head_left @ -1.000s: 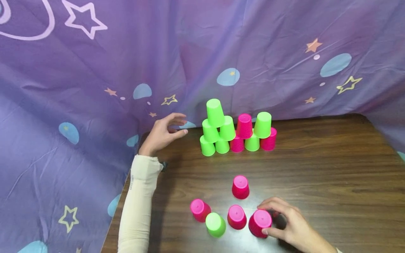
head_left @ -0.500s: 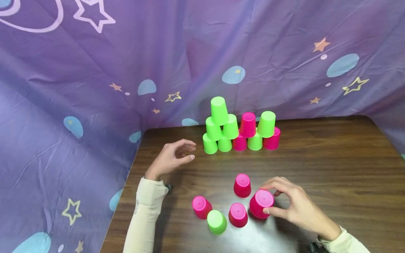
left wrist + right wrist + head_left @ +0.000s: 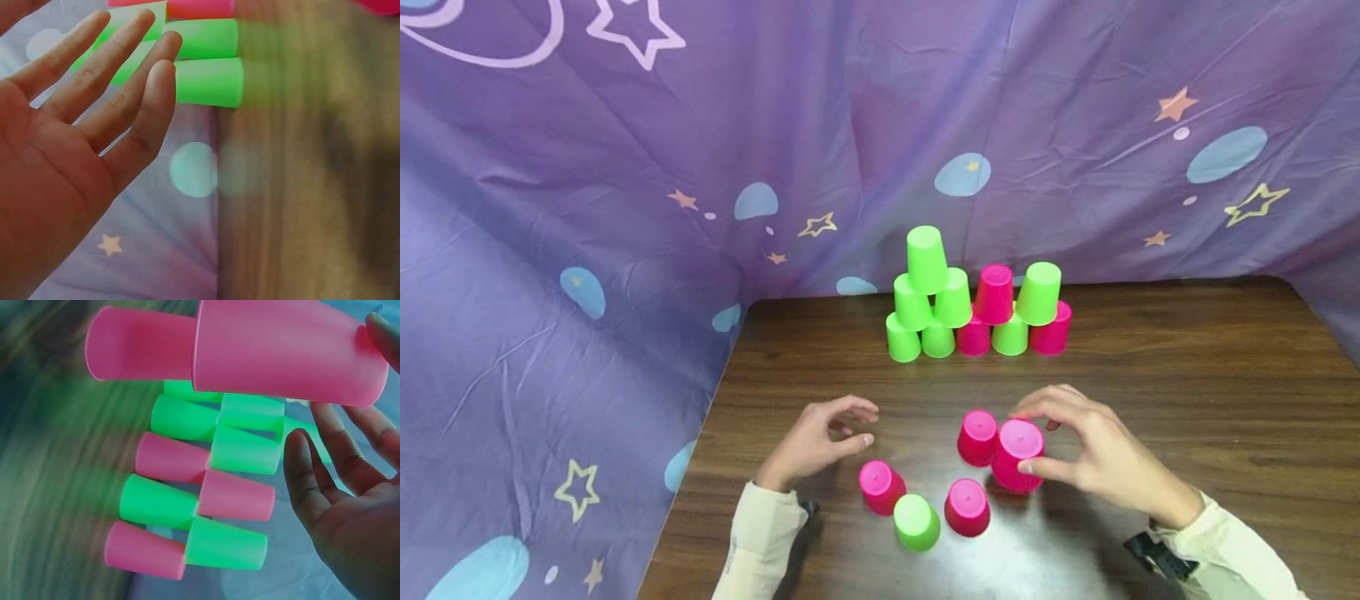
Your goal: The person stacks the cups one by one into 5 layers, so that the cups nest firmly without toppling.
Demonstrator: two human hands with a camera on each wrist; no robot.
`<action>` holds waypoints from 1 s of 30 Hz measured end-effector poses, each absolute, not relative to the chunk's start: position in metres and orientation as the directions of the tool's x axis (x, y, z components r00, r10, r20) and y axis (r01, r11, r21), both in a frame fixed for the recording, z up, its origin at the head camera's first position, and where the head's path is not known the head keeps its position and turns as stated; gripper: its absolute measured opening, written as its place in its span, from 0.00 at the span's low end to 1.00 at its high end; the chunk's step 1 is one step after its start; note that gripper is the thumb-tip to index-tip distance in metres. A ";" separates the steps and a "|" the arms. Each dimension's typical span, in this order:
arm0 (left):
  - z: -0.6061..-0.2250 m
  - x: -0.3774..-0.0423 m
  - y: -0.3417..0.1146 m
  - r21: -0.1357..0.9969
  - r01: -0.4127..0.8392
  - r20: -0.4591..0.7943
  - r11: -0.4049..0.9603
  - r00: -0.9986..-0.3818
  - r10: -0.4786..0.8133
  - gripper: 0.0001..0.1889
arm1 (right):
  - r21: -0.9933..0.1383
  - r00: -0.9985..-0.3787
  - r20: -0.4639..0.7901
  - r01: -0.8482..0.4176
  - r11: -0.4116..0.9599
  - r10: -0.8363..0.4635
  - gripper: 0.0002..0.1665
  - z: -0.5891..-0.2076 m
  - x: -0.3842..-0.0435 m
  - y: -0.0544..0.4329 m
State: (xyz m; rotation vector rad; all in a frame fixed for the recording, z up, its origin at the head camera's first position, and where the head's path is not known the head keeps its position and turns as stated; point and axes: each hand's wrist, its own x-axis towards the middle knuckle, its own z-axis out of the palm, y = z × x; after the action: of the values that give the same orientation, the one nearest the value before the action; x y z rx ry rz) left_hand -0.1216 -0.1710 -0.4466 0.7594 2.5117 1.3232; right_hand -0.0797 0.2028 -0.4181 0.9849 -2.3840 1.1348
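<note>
Wood-grain surface (image 3: 1195,358), green cup (image 3: 917,523) nearest. Beyond, the right hand (image 3: 1093,446) pinches a raised pink cup (image 3: 1018,450) by its base, likely freeing its rim; the left hand (image 3: 816,442) hovers loose, empty. Farther stacked cups (image 3: 996,296) straddle pairs, presumably for support.

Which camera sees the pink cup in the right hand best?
The right wrist view: the pink cup looks biggest, though cropped. The head view shows it smaller, in the right hand; the left wrist view doesn't clearly show it.
</note>
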 end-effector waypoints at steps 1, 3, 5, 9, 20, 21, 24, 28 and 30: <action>-0.449 -0.118 -0.172 0.818 0.340 0.051 0.464 -0.847 0.530 0.18 | -0.551 -0.709 0.542 -0.705 0.446 -0.451 0.32 -0.416 -0.081 0.203; -0.455 -0.112 -0.174 0.832 0.318 0.032 0.455 -0.846 0.532 0.18 | -0.549 -0.706 0.539 -0.708 0.444 -0.459 0.32 -0.412 -0.085 0.202; -0.460 -0.107 -0.175 0.843 0.296 0.013 0.450 -0.847 0.532 0.19 | -0.542 -0.701 0.541 -0.713 0.445 -0.465 0.32 -0.408 -0.089 0.202; -0.469 -0.098 -0.177 0.864 0.263 -0.003 0.429 -0.850 0.527 0.20 | -0.543 -0.705 0.542 -0.709 0.450 -0.458 0.33 -0.400 -0.099 0.202; -0.485 -0.093 -0.182 0.918 0.207 -0.001 0.337 -0.850 0.526 0.29 | -0.545 -0.748 0.535 -0.661 0.516 -0.393 0.29 -0.384 -0.132 0.199; -0.486 -0.092 -0.182 0.918 0.204 -0.006 0.340 -0.850 0.527 0.29 | -0.547 -0.753 0.529 -0.655 0.521 -0.392 0.29 -0.382 -0.136 0.199; -0.488 -0.090 -0.183 0.922 0.188 -0.019 0.339 -0.852 0.523 0.30 | -0.546 -0.766 0.517 -0.638 0.543 -0.381 0.28 -0.376 -0.147 0.199; -0.490 -0.088 -0.182 0.923 0.169 -0.037 0.345 -0.855 0.518 0.32 | -0.553 -0.790 0.498 -0.607 0.571 -0.358 0.27 -0.368 -0.163 0.200; -0.490 -0.086 -0.182 0.920 0.163 -0.047 0.356 -0.857 0.513 0.33 | -0.561 -0.805 0.483 -0.586 0.585 -0.344 0.26 -0.364 -0.172 0.200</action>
State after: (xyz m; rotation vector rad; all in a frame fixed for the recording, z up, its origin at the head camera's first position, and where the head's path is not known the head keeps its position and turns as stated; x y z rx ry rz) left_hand -0.0862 -0.1819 -0.4903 0.5963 2.2971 1.5018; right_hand -0.1722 0.2003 -0.3640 0.7578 -2.4953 1.0548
